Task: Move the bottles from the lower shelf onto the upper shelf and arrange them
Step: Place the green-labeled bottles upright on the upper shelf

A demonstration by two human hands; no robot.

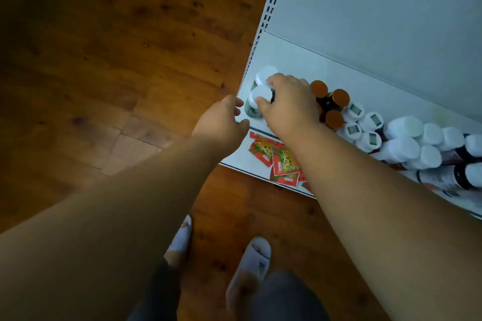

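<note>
Bottles crowd the upper shelf (326, 65), a pale metal shelf seen from above, and many are only partly readable. The right hand (289, 101) covers whatever stands beneath its palm; its thumb and fingers curl around the nearer white-capped bottle (259, 96) at the shelf's left end, with a second white-capped bottle (266, 74) touching it just behind. The left hand (221, 118) hovers at the shelf's left edge, fingers loosely curled and holding nothing, its fingertips near the gripped bottle. To the right stand three brown-capped bottles (340, 98), one half hidden by the right wrist, then four bottles with square marks on white caps (370, 141), then a cluster of plain white caps (404, 126) running off the right edge; their count cannot be settled, and some lie on their sides, blurred. Below, on the lower shelf (240, 159), red sachets (283, 161) lie overlapping, partly hidden by the right forearm. A perforated upright (271, 8) rises at the shelf's left. Wooden floor (130, 60) surrounds it, dim; two white slippers (257, 255) show below.
</note>
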